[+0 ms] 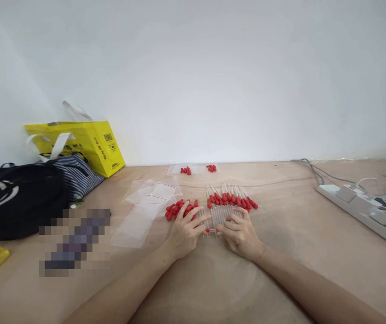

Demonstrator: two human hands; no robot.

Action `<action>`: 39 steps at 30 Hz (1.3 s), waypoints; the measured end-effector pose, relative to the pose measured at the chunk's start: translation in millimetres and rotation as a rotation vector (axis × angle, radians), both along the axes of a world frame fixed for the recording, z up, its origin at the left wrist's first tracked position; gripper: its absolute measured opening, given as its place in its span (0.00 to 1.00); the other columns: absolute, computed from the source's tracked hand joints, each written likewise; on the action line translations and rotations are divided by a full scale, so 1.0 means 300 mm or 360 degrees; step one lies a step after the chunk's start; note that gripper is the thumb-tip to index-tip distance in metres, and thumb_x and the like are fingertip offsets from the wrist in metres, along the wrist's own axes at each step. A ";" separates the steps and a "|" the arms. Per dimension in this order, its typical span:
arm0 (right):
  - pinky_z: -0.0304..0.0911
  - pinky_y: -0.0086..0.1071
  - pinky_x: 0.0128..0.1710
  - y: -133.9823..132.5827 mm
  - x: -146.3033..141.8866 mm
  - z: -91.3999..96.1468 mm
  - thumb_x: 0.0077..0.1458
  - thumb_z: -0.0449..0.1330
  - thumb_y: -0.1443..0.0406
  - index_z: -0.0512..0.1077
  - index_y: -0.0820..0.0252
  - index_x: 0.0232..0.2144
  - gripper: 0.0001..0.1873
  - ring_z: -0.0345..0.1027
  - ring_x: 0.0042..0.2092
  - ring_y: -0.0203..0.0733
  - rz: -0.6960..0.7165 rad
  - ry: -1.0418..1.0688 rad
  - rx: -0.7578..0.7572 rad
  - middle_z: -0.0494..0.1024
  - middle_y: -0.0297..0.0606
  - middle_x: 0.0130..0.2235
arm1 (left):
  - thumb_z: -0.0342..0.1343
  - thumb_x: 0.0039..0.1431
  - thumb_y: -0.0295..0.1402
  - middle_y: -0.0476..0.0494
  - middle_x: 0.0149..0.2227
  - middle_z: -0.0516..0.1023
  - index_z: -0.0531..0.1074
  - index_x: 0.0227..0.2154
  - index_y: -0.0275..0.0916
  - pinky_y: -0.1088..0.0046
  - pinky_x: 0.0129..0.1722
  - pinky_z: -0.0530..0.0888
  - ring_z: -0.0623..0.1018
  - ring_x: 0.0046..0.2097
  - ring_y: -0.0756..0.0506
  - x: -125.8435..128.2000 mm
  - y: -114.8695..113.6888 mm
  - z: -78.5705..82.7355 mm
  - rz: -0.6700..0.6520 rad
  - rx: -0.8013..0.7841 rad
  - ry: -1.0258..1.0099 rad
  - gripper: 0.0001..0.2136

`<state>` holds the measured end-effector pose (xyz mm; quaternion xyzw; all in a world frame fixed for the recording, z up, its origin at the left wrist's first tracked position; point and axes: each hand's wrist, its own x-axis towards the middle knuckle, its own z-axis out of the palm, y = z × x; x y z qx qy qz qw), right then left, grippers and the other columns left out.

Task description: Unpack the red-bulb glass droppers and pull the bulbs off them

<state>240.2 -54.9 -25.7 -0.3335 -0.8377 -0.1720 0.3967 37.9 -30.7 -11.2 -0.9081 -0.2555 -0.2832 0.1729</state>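
Between my hands a short clear tube with a red rubber bulb point(208, 230) lies crosswise, like a dropper. My left hand point(186, 231) pinches the bulb end, its fingers bent over the table. The tube's other end is in the closed fingers of my right hand point(242, 231). Just beyond the hands lies a row of bare clear tubes point(224, 215), partly covered by my right fingers. Behind that row, finished-looking droppers with red bulbs point(231, 199) are fanned out. A pile of loose red bulbs point(175, 209) sits beside my left fingertips, partly hidden by them.
Clear zip bags point(138, 220) overlap left of the bulbs. Another bag with a few red bulbs point(186, 171) lies near the wall. A black bag point(24, 202) and yellow bag point(106, 153) stand left, near a pixelated object point(78, 243). A power strip point(365, 216) lies right.
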 end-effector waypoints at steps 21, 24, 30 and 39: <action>0.56 0.30 0.23 0.086 -0.181 -0.018 0.45 0.47 0.78 0.66 0.65 0.30 0.12 0.59 0.25 0.35 -0.0584 0.0016 -0.0804 0.64 0.45 0.34 | 0.42 0.57 0.29 0.43 0.35 0.65 0.65 0.43 0.36 0.70 0.37 0.70 0.70 0.36 0.48 -0.091 0.058 0.011 0.0519 -0.0364 -0.0835 0.13; 0.56 0.30 0.23 0.072 -0.203 -0.008 0.46 0.48 0.76 0.66 0.65 0.29 0.10 0.61 0.26 0.37 -0.0625 -0.0071 -0.0797 0.65 0.47 0.35 | 0.46 0.54 0.32 0.44 0.32 0.69 0.64 0.41 0.37 0.71 0.34 0.71 0.71 0.33 0.48 -0.120 0.073 0.017 0.0642 -0.0469 -0.0900 0.12; 0.58 0.30 0.28 0.029 -0.104 0.022 0.53 0.49 0.65 0.68 0.61 0.36 0.10 0.64 0.35 0.41 -0.0559 -0.0012 -0.0621 0.68 0.43 0.35 | 0.51 0.49 0.36 0.47 0.30 0.74 0.65 0.30 0.40 0.69 0.34 0.68 0.72 0.32 0.46 -0.162 0.113 0.039 0.0932 -0.0465 -0.0745 0.06; 0.53 0.44 0.42 0.017 0.119 0.015 0.42 0.56 0.45 0.63 0.57 0.49 0.35 0.59 0.45 0.49 -0.0135 -0.0219 -0.0515 0.68 0.46 0.44 | 0.49 0.52 0.40 0.51 0.28 0.77 0.70 0.27 0.43 0.70 0.33 0.64 0.74 0.34 0.45 -0.193 0.148 0.033 0.1229 -0.0691 -0.0551 0.09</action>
